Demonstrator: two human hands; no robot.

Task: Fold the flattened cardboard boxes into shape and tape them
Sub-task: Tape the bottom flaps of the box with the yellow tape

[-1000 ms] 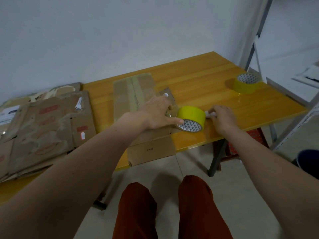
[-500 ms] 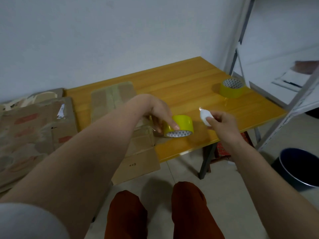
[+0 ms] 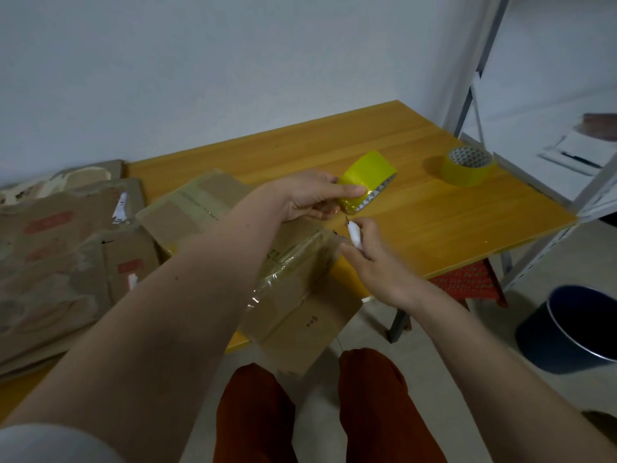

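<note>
left grip (image 3: 310, 197) clamped on yellow tape roll (image 3: 365, 182), raised above desk (image 3: 434, 222). right grip (image 3: 374, 259) pinches small white cutter (image 3: 354, 233) beside flattened box (image 3: 293, 285) overhanging desk's near edge.

Tape roll (image 3: 365, 180) glossy yellow plastic film; box (image 3: 293, 295) matt brown cardboard (clear shiny tape strip on it); table (image 3: 417, 208) smooth varnished wood, 12 o'clock.

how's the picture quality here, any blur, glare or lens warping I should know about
Head view: dim, flat indoor light; the tape roll in the left hand and the white cutter in the right hand look soft; faint sheen on the table; wide-angle bending of the shelf frame.
</note>
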